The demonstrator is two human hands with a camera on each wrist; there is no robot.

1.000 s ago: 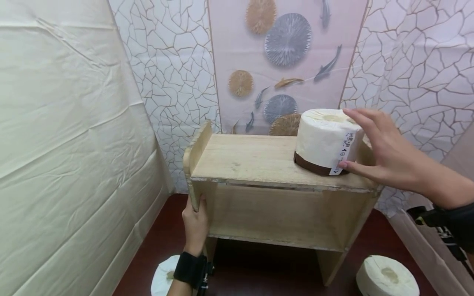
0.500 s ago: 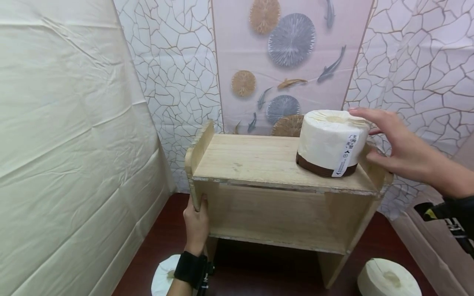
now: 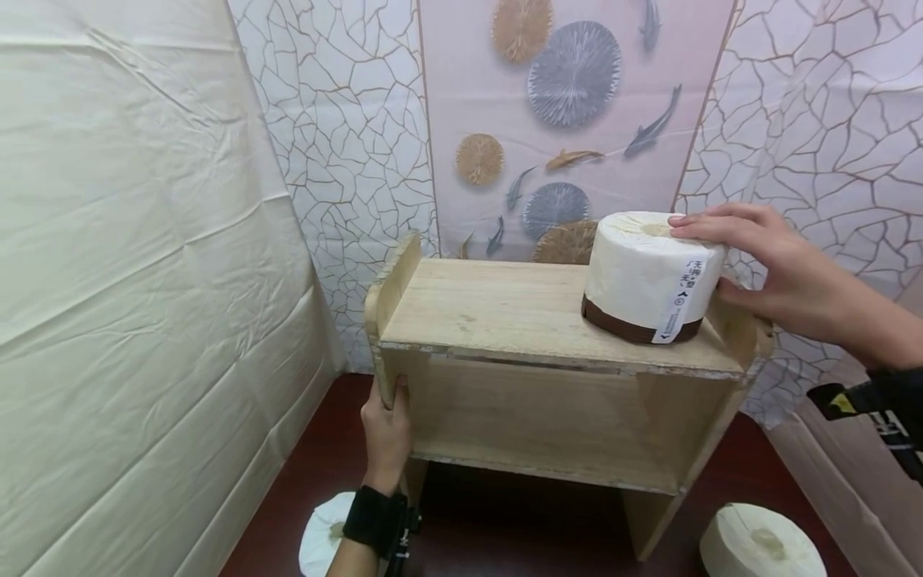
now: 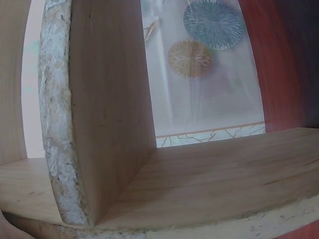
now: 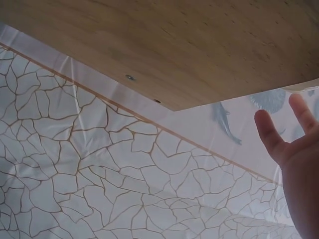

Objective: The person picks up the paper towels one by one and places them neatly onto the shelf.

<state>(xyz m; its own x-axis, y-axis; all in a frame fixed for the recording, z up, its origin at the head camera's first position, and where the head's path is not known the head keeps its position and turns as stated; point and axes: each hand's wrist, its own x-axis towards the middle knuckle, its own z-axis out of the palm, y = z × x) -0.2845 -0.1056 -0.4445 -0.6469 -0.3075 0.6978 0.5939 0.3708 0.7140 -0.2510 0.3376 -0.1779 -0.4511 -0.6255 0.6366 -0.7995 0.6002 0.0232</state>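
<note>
A small two-tier wooden shelf [image 3: 490, 308] stands in the middle of the head view. My left hand [image 3: 387, 425] grips the lower front edge of its left side panel, thumb on the inner face; in the left wrist view only a bit of that hand [image 4: 11, 230] shows. On the right end of the top board sits a wrapped toilet roll [image 3: 638, 268], upright, with a brown band and a printed label. My right hand [image 3: 786, 268] rests its fairly straight fingers on the roll's top right, thumb beside its right side. The right wrist view shows two extended fingers [image 5: 271, 132].
Two more wrapped rolls are on the dark red surface: one roll [image 3: 324, 533] at the lower left, another roll [image 3: 764, 541] at the lower right. A cream cloth [image 3: 144, 280] hangs on the left. A patterned backdrop [image 3: 346, 160] rises behind the shelf.
My right thumb has left the roll's front label and moved to its right side. The fingers lifted off, then came back onto the roll's top. My left hand keeps its grip.
</note>
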